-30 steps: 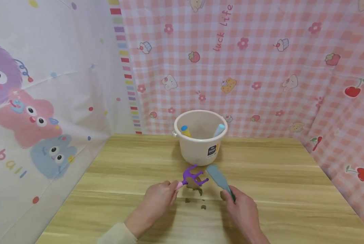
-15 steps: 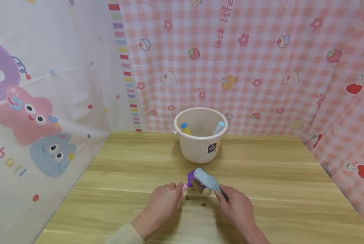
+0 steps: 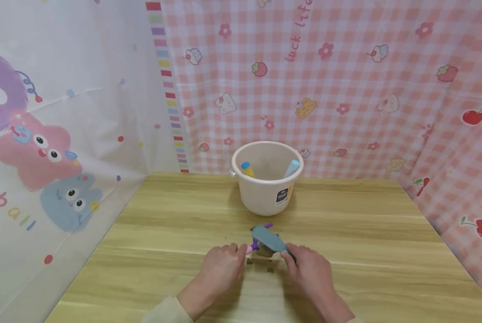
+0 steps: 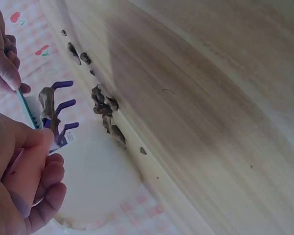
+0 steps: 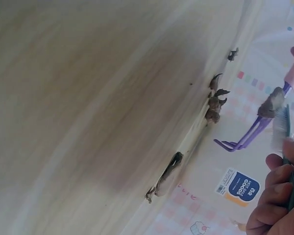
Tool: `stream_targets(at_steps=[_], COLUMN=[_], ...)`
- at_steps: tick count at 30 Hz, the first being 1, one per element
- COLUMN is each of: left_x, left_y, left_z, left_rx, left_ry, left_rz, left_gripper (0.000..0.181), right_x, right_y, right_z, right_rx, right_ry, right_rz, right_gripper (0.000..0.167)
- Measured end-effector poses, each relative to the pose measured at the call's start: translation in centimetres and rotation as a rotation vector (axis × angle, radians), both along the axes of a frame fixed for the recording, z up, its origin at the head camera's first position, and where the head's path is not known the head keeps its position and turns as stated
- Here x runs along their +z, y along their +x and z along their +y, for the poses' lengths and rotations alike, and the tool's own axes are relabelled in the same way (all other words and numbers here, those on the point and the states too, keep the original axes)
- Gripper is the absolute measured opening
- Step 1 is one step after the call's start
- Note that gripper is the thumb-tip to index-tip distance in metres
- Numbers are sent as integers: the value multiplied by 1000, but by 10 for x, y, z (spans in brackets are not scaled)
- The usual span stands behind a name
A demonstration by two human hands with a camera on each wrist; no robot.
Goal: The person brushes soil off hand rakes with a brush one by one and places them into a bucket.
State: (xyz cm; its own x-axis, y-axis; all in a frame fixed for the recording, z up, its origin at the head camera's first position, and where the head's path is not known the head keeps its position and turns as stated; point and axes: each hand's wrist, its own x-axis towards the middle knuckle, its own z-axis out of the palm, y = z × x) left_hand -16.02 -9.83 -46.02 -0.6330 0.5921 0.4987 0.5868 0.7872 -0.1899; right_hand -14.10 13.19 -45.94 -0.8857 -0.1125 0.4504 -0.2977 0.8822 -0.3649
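My left hand (image 3: 221,269) grips the pink handle of a small purple garden fork (image 5: 252,132), its prongs held above the table. A lump of brown mud (image 5: 271,103) clings to the fork's head. In my right hand (image 3: 311,269) is a brush with a teal back (image 3: 269,240) and pale bristles (image 5: 280,128). The brush lies over the fork's head, bristles against or close to the muddy part; exact contact is hard to tell. From the head view it hides most of the fork. Dried brown clumps (image 4: 103,105) lie on the table below.
A cream bucket (image 3: 265,197) stands just beyond my hands on the wood-grain table (image 3: 164,224). Inside it show a blue-capped yellow handle (image 3: 247,169) and a light blue handle (image 3: 291,168). Patterned cloths (image 3: 334,89) hang behind and at both sides.
The brush has moved left from beside the fork to over its head, and its back now faces up. My left hand and the fork have shifted slightly right.
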Motion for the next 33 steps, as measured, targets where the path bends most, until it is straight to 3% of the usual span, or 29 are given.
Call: stream_targets(at_steps=[4,14,20,25,33], left_x=[1,0,-2,0,1], left_y=[-1,1,-1,-2,0], left_z=[1,-2,-4,-4,-3], left_rx=[-1,26,10,1,7], left_ry=[9,22,39,15,-7], left_rz=[4,-95,-39,-2,-34], left_gripper=[15,13,10,13,13], right_x=[-1,-4,-3,-7,-11], right_y=[-4,-4,-1,-4,-8], right_z=[1,4,2,1,1], right_rx=[-5,-24,63,0,-32], right_ry=[7,-27,-1,11,11], right_rz=[40,27,-39,-37,-43], right_gripper=[9,15,22,17,12])
